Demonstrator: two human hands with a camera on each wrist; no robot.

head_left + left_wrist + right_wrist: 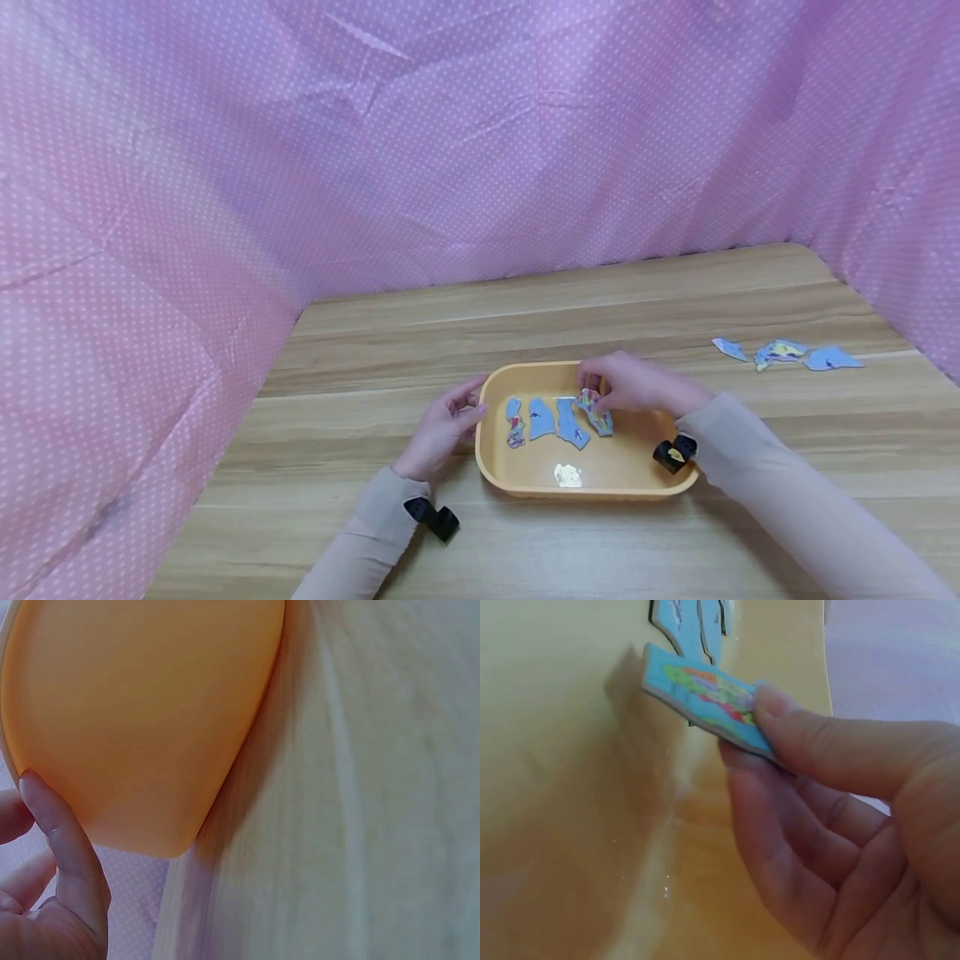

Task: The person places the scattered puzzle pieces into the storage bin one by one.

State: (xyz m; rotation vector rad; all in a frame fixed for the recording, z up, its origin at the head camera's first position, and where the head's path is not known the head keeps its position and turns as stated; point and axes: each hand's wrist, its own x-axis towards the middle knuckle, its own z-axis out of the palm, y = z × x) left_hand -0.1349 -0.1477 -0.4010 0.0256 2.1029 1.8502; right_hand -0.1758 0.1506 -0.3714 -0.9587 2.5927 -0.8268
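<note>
A yellow-orange plastic tray (630, 477) stands on the table. My left hand (442, 429) holds it at the left rim; the left wrist view has the thumb (67, 847) against the tray's outer wall (150, 712). Over the right half of the tray, my right hand (637, 383) pinches a puzzle piece (596, 414) between thumb and fingers. That piece (705, 694), light blue with colourful patches, tilts above the tray floor in the right wrist view. Left of it in the tray lie puzzle pieces: a narrow one (515, 423), a blue one (541, 419) and another blue one (572, 423).
Toward the right of the wooden table (420, 342) lie a small puzzle piece (729, 349), a blue and yellow one (780, 352) and a blue one (832, 359). Pink dotted cloth (480, 150) hangs around the table's back and sides.
</note>
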